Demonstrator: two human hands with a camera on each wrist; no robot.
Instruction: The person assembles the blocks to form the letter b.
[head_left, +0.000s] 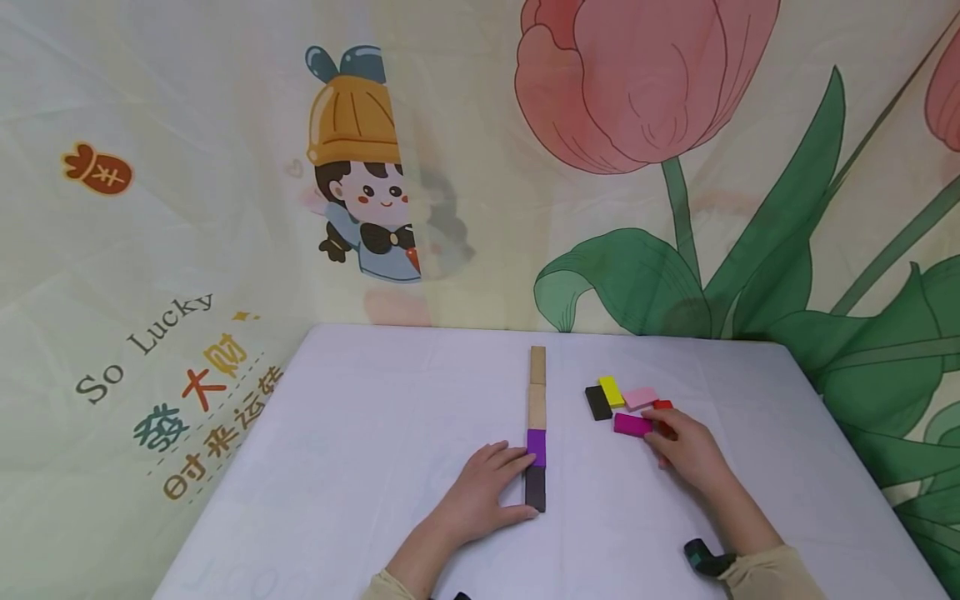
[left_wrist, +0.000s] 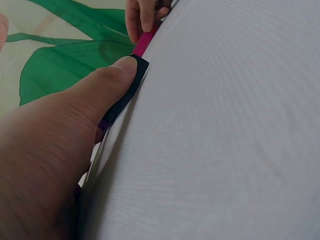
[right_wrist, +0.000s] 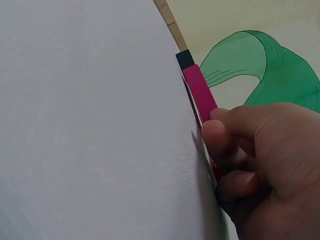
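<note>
Left hand (head_left: pixel 480 496) steadies dark block (head_left: pixel 536 488); right hand (head_left: pixel 688 452) grips magenta block (head_left: pixel 632 425).

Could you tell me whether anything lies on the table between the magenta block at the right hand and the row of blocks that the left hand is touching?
Nothing visible does. The magenta block, touched by the right hand, is parted from the row of blocks only by bare table. The left hand rests on the row's far side.
</note>
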